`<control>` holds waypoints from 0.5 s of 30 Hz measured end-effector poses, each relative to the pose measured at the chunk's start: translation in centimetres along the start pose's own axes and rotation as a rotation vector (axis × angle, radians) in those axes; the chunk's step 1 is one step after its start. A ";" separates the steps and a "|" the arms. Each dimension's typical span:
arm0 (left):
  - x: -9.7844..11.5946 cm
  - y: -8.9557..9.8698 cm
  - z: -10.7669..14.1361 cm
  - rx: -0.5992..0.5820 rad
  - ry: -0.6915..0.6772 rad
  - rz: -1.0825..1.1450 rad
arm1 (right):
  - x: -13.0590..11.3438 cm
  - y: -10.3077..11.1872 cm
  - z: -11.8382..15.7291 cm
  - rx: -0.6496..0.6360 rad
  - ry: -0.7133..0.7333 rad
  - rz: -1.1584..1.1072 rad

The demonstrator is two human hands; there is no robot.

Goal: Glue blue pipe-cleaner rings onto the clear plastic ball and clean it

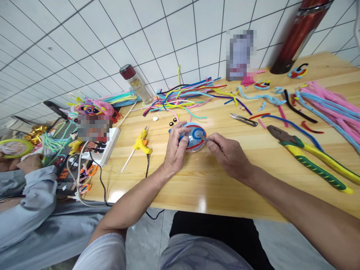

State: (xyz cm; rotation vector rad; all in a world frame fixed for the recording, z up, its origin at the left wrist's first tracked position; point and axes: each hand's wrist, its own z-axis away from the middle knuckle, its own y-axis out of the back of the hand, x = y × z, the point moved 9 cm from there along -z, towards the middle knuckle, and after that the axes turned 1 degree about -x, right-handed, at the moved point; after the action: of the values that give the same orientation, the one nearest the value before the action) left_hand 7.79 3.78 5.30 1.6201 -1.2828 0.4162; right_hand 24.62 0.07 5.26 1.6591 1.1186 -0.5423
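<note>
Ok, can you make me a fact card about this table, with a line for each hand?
table: pale wood
left hand: holding a rounded, clear-and-blue craft piece with red trim
right hand: holding a thin grey metal tool at the piece; exact type unclear
left side: yellow plastic glue gun
right side: big pliers with green-and-yellow handles
back: colourful fuzzy craft stems, tall shiny red flask

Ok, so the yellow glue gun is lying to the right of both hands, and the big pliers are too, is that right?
No, the head view shows the yellow glue gun to the left of your left hand and right hand. The big pliers do lie to the right.
</note>
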 end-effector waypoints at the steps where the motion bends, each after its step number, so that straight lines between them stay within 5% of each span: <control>1: 0.1 -0.1 0.0 -0.019 -0.015 -0.017 | 0.0 -0.1 0.0 -0.007 0.000 0.010; 15: 0.6 -0.4 0.1 -0.060 -0.088 -0.151 | 0.5 0.0 -0.1 0.001 -0.059 0.055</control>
State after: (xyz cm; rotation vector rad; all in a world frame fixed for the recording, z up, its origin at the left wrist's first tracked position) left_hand 8.33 3.36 5.50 1.6870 -1.2161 0.2136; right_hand 24.86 0.36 4.96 1.6595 1.0273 -0.5531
